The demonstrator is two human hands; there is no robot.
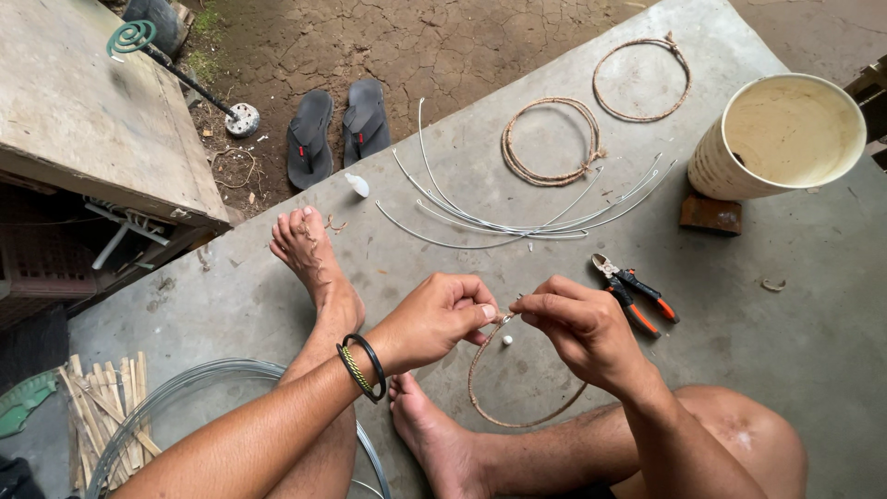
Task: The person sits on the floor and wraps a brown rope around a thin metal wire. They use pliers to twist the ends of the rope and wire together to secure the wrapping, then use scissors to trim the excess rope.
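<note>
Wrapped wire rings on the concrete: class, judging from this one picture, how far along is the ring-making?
Done: two wrapped rings and lie finished on the concrete floor. In hand: the left hand and right hand pinch the top of a third ring, apparently closing its join. Left: a bundle of bare curved wires is unwrapped; pliers lie nearby.

Rough fibre wraps the ring (517, 407); shiny bare metal wires (517, 226) lie on matt, grainy concrete floor (785, 351).
</note>
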